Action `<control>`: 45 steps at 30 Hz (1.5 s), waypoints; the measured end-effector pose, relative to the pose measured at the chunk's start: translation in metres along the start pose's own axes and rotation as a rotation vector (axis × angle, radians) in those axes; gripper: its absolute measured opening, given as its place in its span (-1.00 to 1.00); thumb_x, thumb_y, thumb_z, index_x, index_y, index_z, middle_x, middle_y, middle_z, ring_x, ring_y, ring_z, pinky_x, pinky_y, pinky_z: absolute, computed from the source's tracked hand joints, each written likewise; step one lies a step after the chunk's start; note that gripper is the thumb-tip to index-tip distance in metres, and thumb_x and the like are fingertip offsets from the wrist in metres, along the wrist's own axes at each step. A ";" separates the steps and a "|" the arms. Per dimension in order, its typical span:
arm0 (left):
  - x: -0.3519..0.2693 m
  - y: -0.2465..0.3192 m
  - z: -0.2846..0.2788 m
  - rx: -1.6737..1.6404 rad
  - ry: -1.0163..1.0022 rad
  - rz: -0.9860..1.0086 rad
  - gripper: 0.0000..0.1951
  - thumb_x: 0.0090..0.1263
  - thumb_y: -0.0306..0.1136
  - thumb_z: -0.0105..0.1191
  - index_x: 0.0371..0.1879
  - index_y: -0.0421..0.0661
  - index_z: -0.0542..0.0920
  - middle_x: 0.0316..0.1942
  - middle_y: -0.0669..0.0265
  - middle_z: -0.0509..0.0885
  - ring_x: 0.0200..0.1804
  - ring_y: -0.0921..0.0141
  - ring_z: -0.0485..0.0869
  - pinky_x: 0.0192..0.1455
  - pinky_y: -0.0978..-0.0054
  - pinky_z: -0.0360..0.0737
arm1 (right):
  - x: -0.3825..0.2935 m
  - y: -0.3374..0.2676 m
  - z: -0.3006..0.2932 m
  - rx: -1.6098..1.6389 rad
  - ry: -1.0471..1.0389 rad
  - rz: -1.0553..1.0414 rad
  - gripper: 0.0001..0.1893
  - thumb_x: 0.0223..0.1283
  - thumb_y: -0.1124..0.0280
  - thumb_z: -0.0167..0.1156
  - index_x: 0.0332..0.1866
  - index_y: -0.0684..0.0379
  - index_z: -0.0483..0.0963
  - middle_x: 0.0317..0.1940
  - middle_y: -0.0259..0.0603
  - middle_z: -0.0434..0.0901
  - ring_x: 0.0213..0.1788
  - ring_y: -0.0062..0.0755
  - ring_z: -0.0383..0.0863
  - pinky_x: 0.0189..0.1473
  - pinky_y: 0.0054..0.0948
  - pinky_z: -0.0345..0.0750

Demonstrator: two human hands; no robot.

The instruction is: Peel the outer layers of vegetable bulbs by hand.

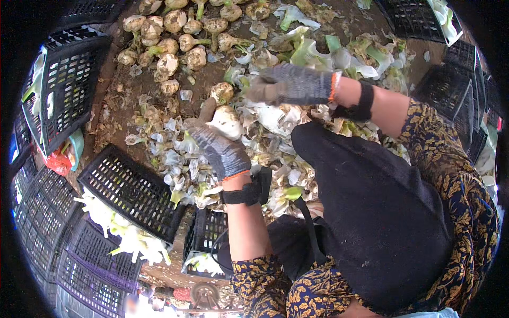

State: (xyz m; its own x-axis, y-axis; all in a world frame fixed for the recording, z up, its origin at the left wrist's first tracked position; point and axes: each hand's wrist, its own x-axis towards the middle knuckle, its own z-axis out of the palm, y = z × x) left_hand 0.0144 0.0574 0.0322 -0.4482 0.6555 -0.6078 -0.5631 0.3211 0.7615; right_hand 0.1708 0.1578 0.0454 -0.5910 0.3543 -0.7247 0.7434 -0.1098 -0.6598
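Observation:
My left hand, in a grey knit glove with an orange cuff and soiled fingertips, holds a pale peeled bulb that looks like fresh garlic. Its thumb or finger lies along the bulb's far side. My right hand, gloved alike, hovers over loose skins just above and right of that bulb. Motion blurs its fingers, so whether it grips anything cannot be made out. A soil-stained bulb lies on the ground between the two hands. Beneath both spreads a heap of papery peeled skins.
Unpeeled, muddy bulbs are piled at the top left. Green and white leaf scraps cover the ground at upper right. A black plastic crate with trimmed white stalks stands lower left; another crate leans at far left, more crates at right.

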 end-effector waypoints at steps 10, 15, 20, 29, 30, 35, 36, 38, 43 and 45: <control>0.011 -0.028 -0.038 1.231 0.178 0.759 -0.51 0.44 -0.10 -0.46 0.04 -0.28 0.37 0.00 0.14 0.47 -0.01 0.29 0.47 0.11 0.41 0.33 | 0.008 -0.020 0.031 0.687 -0.159 -0.056 -0.50 -0.02 0.06 0.23 -0.16 0.33 0.42 -0.44 -0.23 0.53 -0.48 -0.55 0.56 -0.41 -0.57 0.51; -0.007 -0.006 -0.012 1.000 -0.240 0.603 -0.67 0.37 -0.31 -0.23 0.01 -0.24 0.37 -0.04 0.03 0.45 -0.05 0.14 0.44 0.08 0.27 0.31 | 0.000 -0.008 0.025 0.585 -0.004 -0.126 -0.60 -0.03 0.18 0.21 -0.26 0.35 0.42 -0.49 -0.17 0.54 -0.51 -0.50 0.56 -0.42 -0.53 0.52; -0.013 -0.008 0.005 0.678 -0.057 0.361 -0.61 0.35 -0.14 -0.17 -0.02 -0.19 0.40 -0.11 0.20 0.46 -0.13 0.32 0.45 -0.04 0.39 0.42 | 0.008 0.004 0.035 0.308 0.233 -0.357 -0.70 -0.07 0.32 0.16 -0.29 0.35 0.41 -0.54 -0.11 0.53 -0.50 -0.40 0.55 -0.42 -0.44 0.48; -0.010 -0.006 -0.011 0.214 0.019 0.069 -0.64 0.38 -0.09 -0.26 -0.09 -0.12 0.42 -0.22 0.27 0.50 -0.21 0.45 0.51 -0.23 0.53 0.52 | 0.025 0.048 0.020 -0.250 0.568 -0.436 -0.69 0.21 0.30 -0.02 0.01 0.19 0.36 -0.40 -0.23 0.51 -0.43 -0.49 0.47 -0.32 -0.47 0.47; -0.010 -0.009 -0.003 0.291 -0.015 0.124 -0.61 0.39 -0.07 -0.29 -0.09 -0.14 0.41 -0.22 0.25 0.50 -0.21 0.44 0.50 -0.19 0.51 0.50 | 0.039 0.079 0.019 -0.586 0.481 -0.439 -0.60 0.25 0.22 -0.07 0.14 0.16 0.29 -0.29 -0.24 0.53 -0.34 -0.44 0.50 -0.26 -0.46 0.49; -0.014 0.003 -0.016 0.694 -0.025 0.418 -0.60 0.41 -0.10 -0.37 -0.18 -0.21 0.43 -0.24 0.22 0.49 -0.22 0.38 0.48 -0.09 0.42 0.41 | 0.028 0.009 0.042 0.777 -0.200 -0.186 -0.56 0.19 0.08 0.00 -0.05 0.28 0.37 -0.40 -0.18 0.55 -0.45 -0.52 0.56 -0.43 -0.57 0.53; -0.013 -0.001 -0.010 0.842 -0.057 0.539 -0.52 0.43 -0.04 -0.41 -0.21 -0.24 0.44 -0.25 0.20 0.49 -0.22 0.37 0.47 -0.08 0.40 0.39 | 0.013 -0.009 0.034 0.719 -0.182 -0.086 -0.54 0.14 0.06 0.07 -0.08 0.29 0.37 -0.44 -0.19 0.55 -0.46 -0.50 0.57 -0.43 -0.55 0.54; -0.015 -0.001 -0.003 0.776 -0.078 0.462 -0.53 0.43 -0.04 -0.40 -0.21 -0.24 0.44 -0.25 0.20 0.49 -0.21 0.36 0.47 -0.08 0.40 0.38 | 0.006 -0.014 0.031 0.670 -0.172 0.008 -0.52 0.09 0.05 0.13 -0.11 0.31 0.38 -0.48 -0.20 0.55 -0.47 -0.48 0.57 -0.43 -0.53 0.55; -0.007 -0.007 -0.017 0.804 -0.081 0.501 -0.61 0.44 -0.15 -0.35 -0.19 -0.24 0.45 -0.24 0.20 0.50 -0.18 0.34 0.46 -0.06 0.38 0.38 | 0.006 -0.007 0.034 0.788 -0.082 -0.076 -0.62 -0.10 0.21 0.26 -0.29 0.34 0.46 -0.50 -0.18 0.55 -0.53 -0.43 0.58 -0.44 -0.46 0.60; -0.008 -0.010 -0.018 0.773 -0.077 0.446 -0.63 0.44 -0.17 -0.34 -0.17 -0.24 0.45 -0.22 0.20 0.50 -0.17 0.34 0.46 -0.05 0.39 0.38 | 0.009 -0.001 0.037 0.741 -0.054 -0.131 -0.64 -0.11 0.23 0.26 -0.30 0.34 0.47 -0.52 -0.18 0.55 -0.53 -0.43 0.58 -0.45 -0.46 0.59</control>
State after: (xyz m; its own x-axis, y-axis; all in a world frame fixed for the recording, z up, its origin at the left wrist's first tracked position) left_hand 0.0110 0.0369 0.0255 -0.4503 0.8646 -0.2229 0.2899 0.3777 0.8794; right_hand 0.1535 0.1262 0.0323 -0.6887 0.3638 -0.6272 0.2717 -0.6725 -0.6885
